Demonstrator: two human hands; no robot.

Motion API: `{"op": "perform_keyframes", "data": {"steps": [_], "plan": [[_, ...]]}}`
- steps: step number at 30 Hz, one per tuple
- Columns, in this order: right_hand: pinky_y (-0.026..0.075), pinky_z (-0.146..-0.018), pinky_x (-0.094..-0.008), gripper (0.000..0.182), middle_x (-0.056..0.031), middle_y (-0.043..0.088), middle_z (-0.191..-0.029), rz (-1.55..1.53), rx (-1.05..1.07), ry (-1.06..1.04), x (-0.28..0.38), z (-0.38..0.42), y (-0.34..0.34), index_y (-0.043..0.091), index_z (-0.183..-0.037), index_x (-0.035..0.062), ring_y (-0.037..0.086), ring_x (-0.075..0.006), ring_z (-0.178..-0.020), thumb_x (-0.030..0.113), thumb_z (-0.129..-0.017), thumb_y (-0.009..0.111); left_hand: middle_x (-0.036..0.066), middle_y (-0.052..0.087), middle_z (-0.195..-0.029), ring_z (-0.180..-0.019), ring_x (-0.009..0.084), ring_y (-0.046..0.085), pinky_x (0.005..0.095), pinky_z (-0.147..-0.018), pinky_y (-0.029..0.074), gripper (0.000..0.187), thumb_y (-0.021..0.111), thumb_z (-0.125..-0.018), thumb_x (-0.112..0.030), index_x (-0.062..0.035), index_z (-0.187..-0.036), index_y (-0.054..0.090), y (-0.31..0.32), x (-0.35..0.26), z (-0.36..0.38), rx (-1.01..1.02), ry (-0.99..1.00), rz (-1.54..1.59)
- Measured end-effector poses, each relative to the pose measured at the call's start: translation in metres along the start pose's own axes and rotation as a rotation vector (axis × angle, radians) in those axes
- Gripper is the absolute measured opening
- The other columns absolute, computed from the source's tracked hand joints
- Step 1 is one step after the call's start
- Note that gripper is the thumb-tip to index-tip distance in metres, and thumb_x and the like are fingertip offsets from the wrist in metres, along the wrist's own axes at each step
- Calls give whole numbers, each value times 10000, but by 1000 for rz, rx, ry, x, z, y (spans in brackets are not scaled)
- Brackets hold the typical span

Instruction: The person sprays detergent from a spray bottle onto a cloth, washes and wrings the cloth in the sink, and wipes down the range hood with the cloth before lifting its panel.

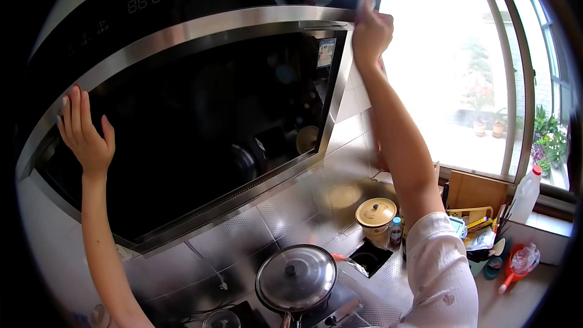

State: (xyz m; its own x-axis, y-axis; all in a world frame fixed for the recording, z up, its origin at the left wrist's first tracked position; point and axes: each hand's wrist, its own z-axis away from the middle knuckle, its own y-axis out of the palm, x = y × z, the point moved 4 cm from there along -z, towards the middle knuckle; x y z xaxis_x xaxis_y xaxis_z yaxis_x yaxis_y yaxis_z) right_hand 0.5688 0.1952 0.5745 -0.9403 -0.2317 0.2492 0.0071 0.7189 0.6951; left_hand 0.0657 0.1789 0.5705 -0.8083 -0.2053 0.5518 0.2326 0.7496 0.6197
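Note:
A large black range hood with a steel band fills the upper left of the head view. My left hand lies open against the band's left end, fingers stretched out. At the hood's upper right corner, my right hand is closed round the edge. Its thumb is slightly blurred and points up, and the inside of the grip is hidden. Touch icons and a faint digit display show on the glass panel above the band.
Below the hood stands a lidded pan on the stove. Behind the right arm are a yellow lidded pot, a small bottle and a cutting board. A red-capped jug stands by the bright window. An orange scoop lies lower right.

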Motion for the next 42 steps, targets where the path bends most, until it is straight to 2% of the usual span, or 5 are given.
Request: {"op": "perform_keyframes", "data": {"steps": [9,16,23,28,42], "plan": [[424,-818,-372,292,-125,521,-995,-155,147,603,-28,-56,2,652,-1059,182,559,-270,-869,163,-791,537,87,354,-1384,-1304,264,276,462,-1049,180,555,512,-795,-166,-39,-1315,363,1,4,2,20,6,6],[409,-760,-356,234,-119,572,-788,-174,130,262,43,-28,-7,696,-818,96,544,-282,-798,199,-816,485,108,350,-1383,-1297,287,283,475,-1047,180,570,521,-788,-182,-31,-1315,363,4,4,3,1,-13,39],[372,-750,-366,358,-62,494,-873,-128,-39,-367,67,2,-16,606,-1106,249,469,-230,-852,98,-782,583,102,361,-1377,-1291,282,297,487,-1040,200,533,501,-798,-160,-24,-1299,381,4,5,5,-25,-3,14],[476,-697,-358,265,-122,516,-882,-208,272,531,-41,-41,9,672,-1012,171,570,-244,-804,312,-855,511,89,365,-1377,-1302,280,278,484,-1043,194,536,500,-792,-158,-36,-1301,384,2,7,4,45,-17,10],[451,-735,-344,263,-99,530,-859,135,267,168,-16,-21,-13,646,-1065,207,572,-259,-772,279,-844,524,76,351,-1389,-1310,251,269,446,-1063,157,541,493,-806,-174,-40,-1315,367,0,1,-1,-41,4,50]]}}
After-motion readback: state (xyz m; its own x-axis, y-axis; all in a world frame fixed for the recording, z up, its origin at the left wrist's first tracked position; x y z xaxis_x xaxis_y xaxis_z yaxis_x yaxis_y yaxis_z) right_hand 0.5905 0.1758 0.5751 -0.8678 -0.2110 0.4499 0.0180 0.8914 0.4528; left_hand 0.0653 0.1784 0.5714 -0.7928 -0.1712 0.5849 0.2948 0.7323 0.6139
